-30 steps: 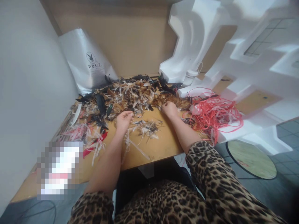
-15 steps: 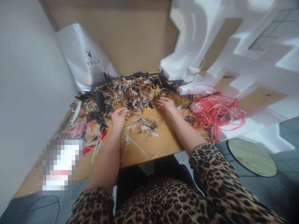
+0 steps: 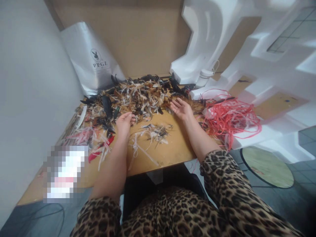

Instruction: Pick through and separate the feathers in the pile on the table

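A big heap of brown, black and white feathers (image 3: 138,97) covers the far half of the wooden table (image 3: 170,151). My left hand (image 3: 123,122) rests at the heap's near edge, fingers curled inward; what they hold, if anything, is hidden. Over to the right, my right hand (image 3: 182,108) lies with its fingers stretched out flat and apart, touching the brown feathers, holding nothing. A small scatter of pale feather scraps (image 3: 154,131) lies between the two hands.
A tangle of red string (image 3: 229,118) lies right of my right hand. White foam packing blocks (image 3: 222,42) and a small white jar (image 3: 204,77) stand at the back right. A silver bag (image 3: 92,62) leans at the back left. Red and white scraps (image 3: 96,148) lie left.
My right hand has opened from a loose fist to flat, spread fingers. My left hand has slid a little left and toward the heap, still curled.
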The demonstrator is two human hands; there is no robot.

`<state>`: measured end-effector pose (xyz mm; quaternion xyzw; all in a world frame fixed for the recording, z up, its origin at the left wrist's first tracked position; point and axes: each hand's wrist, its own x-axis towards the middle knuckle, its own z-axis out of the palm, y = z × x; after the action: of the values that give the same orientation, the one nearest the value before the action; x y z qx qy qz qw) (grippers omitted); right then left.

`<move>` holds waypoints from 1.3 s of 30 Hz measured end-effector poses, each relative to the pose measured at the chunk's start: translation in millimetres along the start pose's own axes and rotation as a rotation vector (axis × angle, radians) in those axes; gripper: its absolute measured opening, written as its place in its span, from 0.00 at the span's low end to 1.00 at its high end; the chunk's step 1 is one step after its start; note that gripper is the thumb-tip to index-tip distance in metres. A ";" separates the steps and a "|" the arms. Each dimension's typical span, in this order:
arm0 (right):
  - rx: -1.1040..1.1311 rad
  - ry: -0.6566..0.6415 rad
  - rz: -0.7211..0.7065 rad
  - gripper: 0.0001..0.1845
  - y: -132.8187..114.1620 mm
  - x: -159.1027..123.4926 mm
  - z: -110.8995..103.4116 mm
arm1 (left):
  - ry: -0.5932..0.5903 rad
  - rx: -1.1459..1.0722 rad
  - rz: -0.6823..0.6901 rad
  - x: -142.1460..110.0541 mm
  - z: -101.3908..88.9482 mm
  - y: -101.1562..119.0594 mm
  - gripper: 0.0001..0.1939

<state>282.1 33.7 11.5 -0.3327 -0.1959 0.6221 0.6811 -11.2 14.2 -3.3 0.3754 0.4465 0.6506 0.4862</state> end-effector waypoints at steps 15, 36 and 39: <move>-0.246 -0.134 -0.111 0.18 -19.0 -9.2 10.0 | -0.004 0.017 0.013 -0.6 -0.7 -0.5 0.15; -1.150 -0.451 -0.193 0.13 2.2 -46.9 48.8 | 0.038 0.018 0.066 4.2 -5.3 -0.5 0.15; -1.173 -0.405 -0.210 0.12 17.9 -43.3 55.1 | 0.053 0.028 0.072 3.6 -4.5 0.5 0.15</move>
<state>225.2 3.0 44.1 -0.5056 -0.6612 0.3918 0.3921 -16.4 16.6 -4.1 0.3809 0.4546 0.6709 0.4452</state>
